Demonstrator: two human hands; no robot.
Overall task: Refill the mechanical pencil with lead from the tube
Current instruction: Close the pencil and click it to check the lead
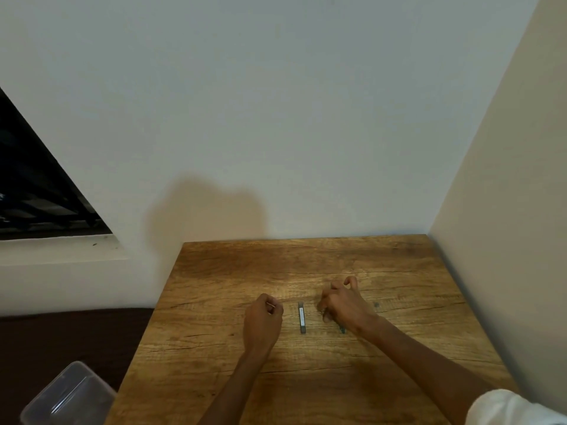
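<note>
A slim grey lead tube (pixel 302 317) lies on the wooden table (pixel 306 378), pointing away from me, between my two hands. My left hand (pixel 263 322) rests left of it, curled into a fist, with a small pale piece (pixel 270 305) showing between thumb and finger. My right hand (pixel 342 303) sits right of the tube, fingers bent down onto the table. The dark mechanical pencil (pixel 342 329) lies beneath it; only a short end shows by the wrist, and thumb and forefinger seem pinched on its far end.
The table stands in a corner, with a pale wall behind it and another along its right side. A small dark mark (pixel 376 305) is on the wood beyond my right hand. A clear plastic box (pixel 67 394) sits off the table's left edge.
</note>
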